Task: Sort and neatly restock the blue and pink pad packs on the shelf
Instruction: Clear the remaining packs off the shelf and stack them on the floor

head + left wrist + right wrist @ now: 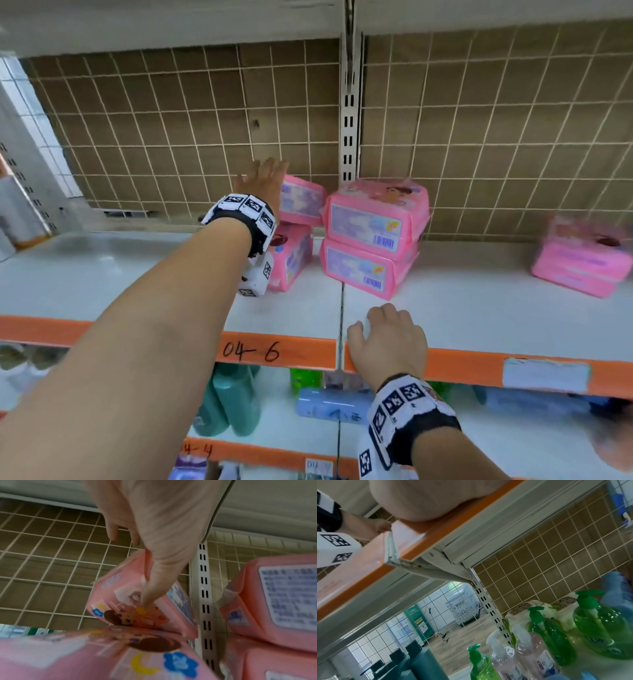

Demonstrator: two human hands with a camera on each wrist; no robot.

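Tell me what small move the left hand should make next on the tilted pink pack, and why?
Probably push the upper pink pack flat and square onto the lower pink pack: it sits tilted there, and the left hand touches it with its thumb.

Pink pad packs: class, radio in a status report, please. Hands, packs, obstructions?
Left hand open, thumb on upper left pack. Right hand resting on shelf edge. Pink packs in three stacks; no blue on this shelf. Nothing blocking.
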